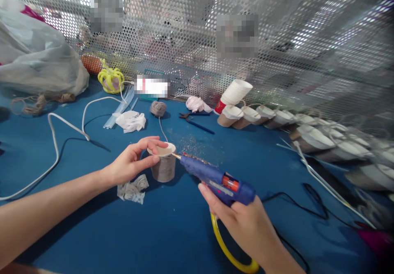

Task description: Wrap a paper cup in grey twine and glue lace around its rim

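A paper cup (pixel 164 168) wrapped in grey yarn stands upright on the blue table. My left hand (pixel 143 155) is closed on its rim, thumb outside and fingers reaching over the opening. In my right hand (pixel 237 220) is a blue glue gun (pixel 215 175), its metal nozzle at the cup's upper right edge; whether it touches I cannot tell. From a small ball of grey yarn (pixel 158 108) behind the cup, a strand runs down to the cup's rim. A crumpled grey piece of cloth or tissue (pixel 133 189) lies beside the cup, below my left wrist.
Several wrapped cups with handles (pixel 277 118) line the right, by a stack of white paper cups (pixel 236 91). Pliers (pixel 197 122), crumpled white tissue (pixel 131 121) and clear glue sticks (pixel 118 112) lie behind. A white cable (pixel 53 142) crosses the left; perforated metal (pixel 184 28) backs the table.
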`<state>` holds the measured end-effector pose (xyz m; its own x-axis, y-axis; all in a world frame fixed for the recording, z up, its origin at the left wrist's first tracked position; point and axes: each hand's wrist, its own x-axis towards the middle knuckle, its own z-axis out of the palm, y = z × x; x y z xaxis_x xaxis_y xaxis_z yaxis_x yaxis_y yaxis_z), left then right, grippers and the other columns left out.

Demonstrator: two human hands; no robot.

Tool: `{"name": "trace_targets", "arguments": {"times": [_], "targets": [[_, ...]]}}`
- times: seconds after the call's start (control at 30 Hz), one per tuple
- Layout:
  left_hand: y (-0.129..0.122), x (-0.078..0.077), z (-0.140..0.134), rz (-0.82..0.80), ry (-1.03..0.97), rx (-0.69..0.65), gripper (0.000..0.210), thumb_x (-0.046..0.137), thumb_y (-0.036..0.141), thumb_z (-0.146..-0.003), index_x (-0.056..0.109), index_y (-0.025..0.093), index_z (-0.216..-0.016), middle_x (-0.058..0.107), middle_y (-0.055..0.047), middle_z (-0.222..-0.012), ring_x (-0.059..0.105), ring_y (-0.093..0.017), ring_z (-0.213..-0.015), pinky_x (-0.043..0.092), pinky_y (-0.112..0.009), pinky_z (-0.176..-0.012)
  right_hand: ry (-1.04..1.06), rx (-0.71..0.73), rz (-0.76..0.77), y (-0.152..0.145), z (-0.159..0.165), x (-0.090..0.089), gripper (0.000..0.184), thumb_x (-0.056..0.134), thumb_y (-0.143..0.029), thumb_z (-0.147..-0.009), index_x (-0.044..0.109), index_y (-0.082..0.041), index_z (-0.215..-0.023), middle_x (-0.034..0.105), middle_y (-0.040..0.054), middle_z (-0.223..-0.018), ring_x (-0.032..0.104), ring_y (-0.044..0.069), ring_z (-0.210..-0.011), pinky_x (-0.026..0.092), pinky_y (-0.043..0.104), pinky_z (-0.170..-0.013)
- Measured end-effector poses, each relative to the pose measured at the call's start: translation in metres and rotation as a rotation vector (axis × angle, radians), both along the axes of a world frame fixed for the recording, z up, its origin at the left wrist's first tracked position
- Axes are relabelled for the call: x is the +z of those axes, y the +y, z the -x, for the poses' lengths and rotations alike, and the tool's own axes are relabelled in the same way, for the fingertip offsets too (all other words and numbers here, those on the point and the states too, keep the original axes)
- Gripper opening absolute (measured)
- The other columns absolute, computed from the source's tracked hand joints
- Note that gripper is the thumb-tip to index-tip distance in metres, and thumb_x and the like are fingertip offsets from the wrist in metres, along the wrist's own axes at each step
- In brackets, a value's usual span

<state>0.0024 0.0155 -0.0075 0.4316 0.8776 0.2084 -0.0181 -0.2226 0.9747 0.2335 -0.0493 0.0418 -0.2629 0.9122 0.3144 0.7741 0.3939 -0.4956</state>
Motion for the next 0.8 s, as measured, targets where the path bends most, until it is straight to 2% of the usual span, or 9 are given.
{"name": "trace_targets", "arguments": {"times": [0.1, 0.4, 0.63, 0.8], "targets": [[0.001, 0.0, 0.001, -0.008, 0.012, -0.002, 0.017, 0.058, 0.033, -0.081, 0.056, 0.018, -0.074, 0.061, -0.01, -0.118, 0.034, -0.026, -0.13, 0.019, -0.046, -0.109, -0.018, 0.001, -0.02, 0.001, -0.002, 0.0, 0.028, 0.045, -0.036, -0.084, 0.066, -0.021, -0.073, 0.065, 0.0027, -0.057, 0.065, 0.019, -0.057, 0.053, 0.028, -0.052], [0.0, 0.0, 0.001, 0.009, 0.011, 0.001, 0.016, 0.059, 0.033, -0.08, 0.057, 0.018, -0.076, 0.06, -0.011, -0.117, 0.034, -0.026, -0.13, 0.021, -0.045, -0.108, 0.15, -0.024, 0.112, -0.005, 0.006, 0.0, 0.022, 0.048, -0.034, -0.083, 0.065, -0.024, -0.072, 0.061, -0.0022, -0.05, 0.061, 0.015, -0.045, 0.051, 0.024, -0.043], [-0.001, -0.003, -0.001, 0.013, -0.029, 0.023, 0.013, 0.059, 0.03, -0.08, 0.054, 0.018, -0.076, 0.062, -0.009, -0.113, 0.034, -0.025, -0.13, 0.022, -0.045, -0.107, 0.143, 0.004, 0.124, -0.005, 0.011, 0.001, 0.022, 0.049, -0.036, -0.084, 0.068, -0.025, -0.082, 0.058, -0.0032, -0.044, 0.062, 0.017, -0.047, 0.054, 0.027, -0.05], [-0.001, -0.003, 0.0, -0.007, -0.022, 0.009, 0.013, 0.059, 0.03, -0.08, 0.055, 0.018, -0.076, 0.061, -0.008, -0.113, 0.035, -0.024, -0.129, 0.023, -0.043, -0.107, 0.14, -0.004, 0.116, -0.006, 0.01, -0.001, 0.023, 0.05, -0.036, -0.083, 0.066, -0.024, -0.071, 0.057, -0.0031, -0.043, 0.062, 0.017, -0.048, 0.054, 0.027, -0.051]]}}
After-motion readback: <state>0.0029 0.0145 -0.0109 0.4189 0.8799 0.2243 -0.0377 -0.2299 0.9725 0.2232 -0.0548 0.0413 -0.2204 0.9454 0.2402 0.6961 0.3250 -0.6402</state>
